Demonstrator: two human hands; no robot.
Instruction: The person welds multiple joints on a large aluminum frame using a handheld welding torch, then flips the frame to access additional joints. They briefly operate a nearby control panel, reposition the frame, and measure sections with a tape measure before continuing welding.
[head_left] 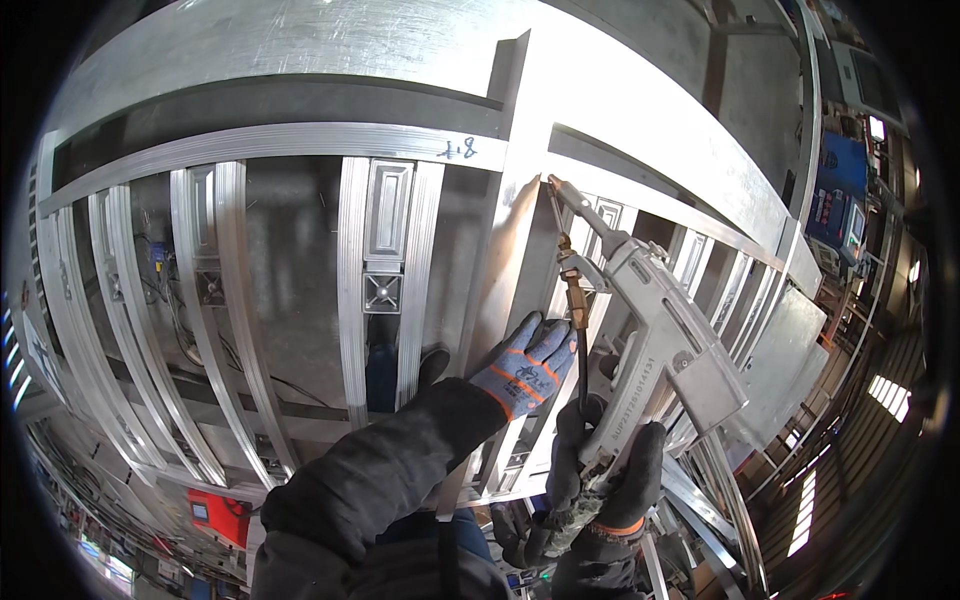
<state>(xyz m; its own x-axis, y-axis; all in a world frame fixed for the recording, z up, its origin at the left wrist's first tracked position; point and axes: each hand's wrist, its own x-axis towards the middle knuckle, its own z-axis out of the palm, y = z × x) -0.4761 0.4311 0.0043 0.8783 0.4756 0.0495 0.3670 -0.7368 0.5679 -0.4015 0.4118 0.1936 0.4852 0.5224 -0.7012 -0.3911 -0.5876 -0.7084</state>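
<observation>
The left hand (525, 374) lies on a broad bar (530, 120) of the metal frame (354, 250); the right hand (585, 508) grips a gray gun-shaped tool (655, 325), its nozzle (583, 207) near where the bar meets a long rail (395, 142). A red box (226, 520) shows beyond the frame's near edge.

1. Left hand (525, 374): palm side hidden; only the gloved back shows.
2. Right hand (640, 478): fingers partly hidden behind the handle of the grey gun (668, 335).
3. Nozzle tip (556, 184): too small to tell whether it touches the beam (508, 235).
4. Wide panel (640, 100): surface detail lost in glare.
5. Dark shoe (434, 366): partly hidden by the left sleeve (385, 468), itself cut off below.
6. Red unit (222, 518): display too small to read.
</observation>
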